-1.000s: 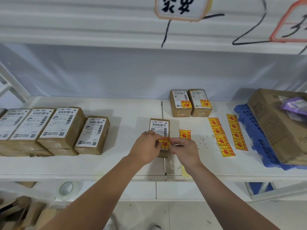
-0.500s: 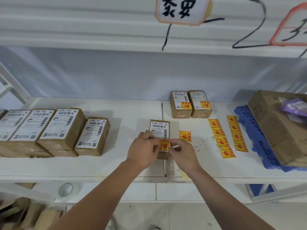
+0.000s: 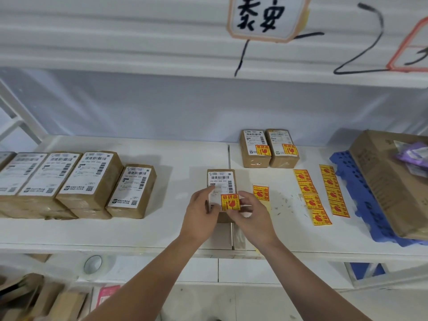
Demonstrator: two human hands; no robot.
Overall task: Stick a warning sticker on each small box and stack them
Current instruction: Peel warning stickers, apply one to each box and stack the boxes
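Sticker (image 3: pixel 230 202), thin and limp, pinched between left hand (image 3: pixel 201 215) and right hand (image 3: pixel 251 217) over small box (image 3: pixel 221 181); likely light, stiff; grip its sides.

White shelving unit (image 3: pixel 115 230) here, with a pale bluish back wall (image 3: pixel 162 107) behind it. The upper shelf (image 3: pixel 115 42) has a handwritten sign (image 3: pixel 266 17) taped on and black marker scrawls. Pale floor (image 3: pixel 231 304) below.
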